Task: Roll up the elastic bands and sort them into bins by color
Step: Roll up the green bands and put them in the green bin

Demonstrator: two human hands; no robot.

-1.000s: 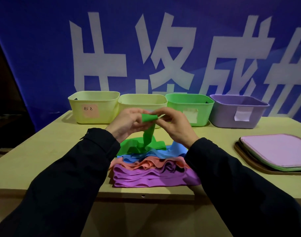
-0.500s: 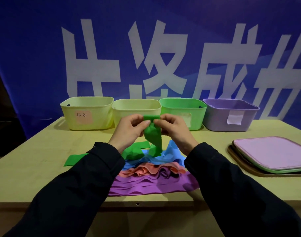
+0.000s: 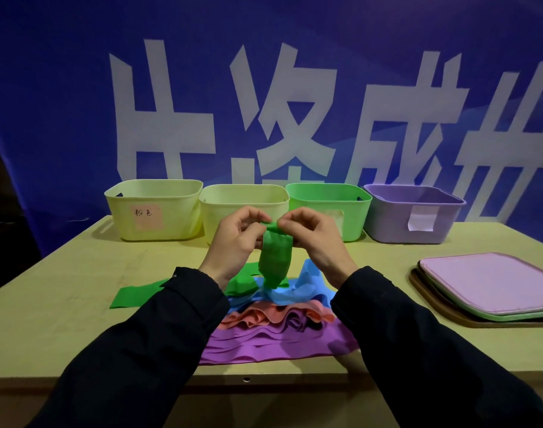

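Both hands are raised above the table, close together, pinching the top end of a green band between them: the left hand grips it from the left with curled fingers and thumb, the right hand from the right. The start of a roll sits at that top end, between the fingertips. The rest of the band hangs down from the hands, reaches the pile below and trails off to the left, where its far end lies flat on the table. The pile lies just below and between the wrists, blue on top, then salmon, then purple bands. Behind the hands stands a row of four bins: yellow bin, pale bin, green bin, purple bin. Mats are stacked on the right.
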